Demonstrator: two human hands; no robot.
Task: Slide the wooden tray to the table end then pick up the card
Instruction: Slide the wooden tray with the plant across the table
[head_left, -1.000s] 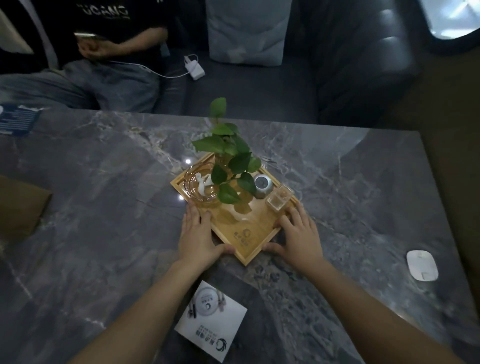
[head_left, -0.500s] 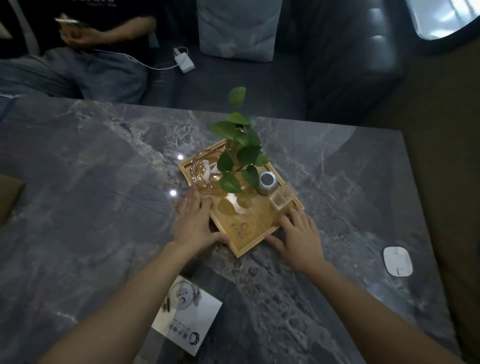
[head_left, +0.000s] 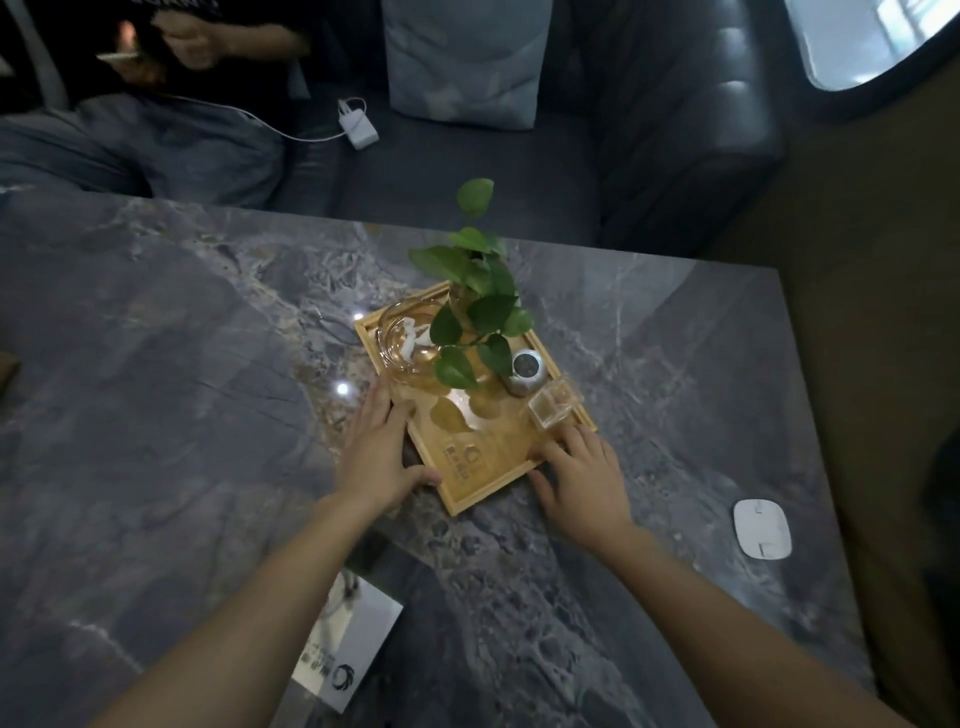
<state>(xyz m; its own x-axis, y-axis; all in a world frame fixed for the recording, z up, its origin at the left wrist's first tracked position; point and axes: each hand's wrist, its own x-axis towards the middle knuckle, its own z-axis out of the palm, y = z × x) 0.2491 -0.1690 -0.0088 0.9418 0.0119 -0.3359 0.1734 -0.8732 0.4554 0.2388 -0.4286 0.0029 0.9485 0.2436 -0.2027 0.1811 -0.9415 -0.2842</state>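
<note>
Head view looks down on a grey marble bench (head_left: 156, 415) with a wooden tray (head_left: 483, 467) lying skewed near the middle, one corner pointing toward the camera. The left hand (head_left: 376, 457) lies flat against the tray's left edge, fingers (head_left: 376, 402) stretched out together along the rim and the thumb hooked around the near side close to the corner. The right hand (head_left: 584, 475) rests at the tray's near-right edge, its fingers slightly spread, their tips on the rim and the palm on the bench. Neither hand closes around anything; both press open against the tray.

On the tray stand a green leafy plant (head_left: 480, 306) in a glass vessel, a clear glass dish (head_left: 402, 338) at the far left, a small round grey device (head_left: 525, 370) on the right, and a clear little box (head_left: 553, 410) just beside the right hand's fingertips.

The card (head_left: 358, 644), white with a dark logo, lies flat on the bench at the near edge, partly hidden under the left forearm and well apart from the tray. A white rounded object (head_left: 762, 527) sits near the bench's right edge. Beyond the far edge is a dark sofa (head_left: 649, 130) with a pale cushion (head_left: 462, 57), a white charger (head_left: 358, 127) with its cable, and a seated person (head_left: 171, 104) at the far left.
</note>
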